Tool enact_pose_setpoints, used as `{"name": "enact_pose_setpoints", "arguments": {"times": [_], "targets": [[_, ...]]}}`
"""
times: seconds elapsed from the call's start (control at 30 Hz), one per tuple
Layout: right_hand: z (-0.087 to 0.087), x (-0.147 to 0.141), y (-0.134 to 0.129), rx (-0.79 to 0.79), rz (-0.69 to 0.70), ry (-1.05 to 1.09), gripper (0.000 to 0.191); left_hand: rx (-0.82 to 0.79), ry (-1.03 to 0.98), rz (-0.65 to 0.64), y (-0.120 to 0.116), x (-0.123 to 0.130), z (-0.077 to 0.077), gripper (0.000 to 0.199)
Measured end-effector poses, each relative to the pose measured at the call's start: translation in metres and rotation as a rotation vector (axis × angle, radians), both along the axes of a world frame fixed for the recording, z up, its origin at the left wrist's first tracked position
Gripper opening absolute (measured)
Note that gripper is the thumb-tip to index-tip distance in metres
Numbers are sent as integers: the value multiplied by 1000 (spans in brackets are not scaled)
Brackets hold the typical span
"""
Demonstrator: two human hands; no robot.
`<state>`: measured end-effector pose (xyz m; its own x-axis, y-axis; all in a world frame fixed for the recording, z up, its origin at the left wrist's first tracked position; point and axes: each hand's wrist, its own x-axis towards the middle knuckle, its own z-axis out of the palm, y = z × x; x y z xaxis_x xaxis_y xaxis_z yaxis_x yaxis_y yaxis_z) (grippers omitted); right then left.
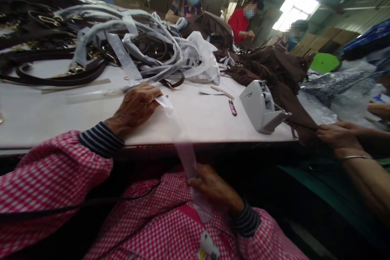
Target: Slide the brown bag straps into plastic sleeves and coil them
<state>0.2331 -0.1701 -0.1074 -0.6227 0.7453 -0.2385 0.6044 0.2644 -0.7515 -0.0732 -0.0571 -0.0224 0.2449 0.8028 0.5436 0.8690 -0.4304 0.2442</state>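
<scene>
A long, thin, see-through plastic sleeve (185, 152) runs from the table down over its front edge to my lap. My left hand (134, 107), resting on the white table (207, 124), is closed on the sleeve's upper end. Lower down, in front of the table edge, my right hand (216, 187) pinches the same sleeve, and its tail hangs below the fingers. A further clear plastic length (94, 95) lies on the table to the left of my left hand. Behind that hand are dark brown straps (61, 75) with gold-coloured hardware, some covered in plastic.
A white tape dispenser (258, 107) stands right of a pair of small pink thread snips (232, 107). Brown fabric (274, 67) is heaped behind. At the right, a co-worker's hands (338, 134) grip brown cloth. Several people work across the table. A crumpled white plastic bag (204, 59) lies mid-table.
</scene>
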Motion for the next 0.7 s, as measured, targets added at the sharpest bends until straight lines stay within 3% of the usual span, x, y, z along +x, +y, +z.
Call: {"name": "enact_pose_setpoints", "arguments": {"times": [0.1, 0.2, 0.4, 0.6, 0.7], "targets": [[-33, -21, -40, 306, 282, -286, 10, -63, -29, -43, 0, 2, 1, 30], [-50, -23, -74, 520, 412, -207, 15, -133, -73, -119, -2, 3, 1, 35], [-45, -13, -93, 744, 325, -200, 25, -84, -106, -102, -4, -1, 2, 47], [-40, -12, -97, 710, 291, -241, 26, -8, -61, -36, -4, -5, 2, 66], [-43, -8, -102, 685, 272, -256, 22, -19, -14, -27, -7, -6, 5, 64]]}}
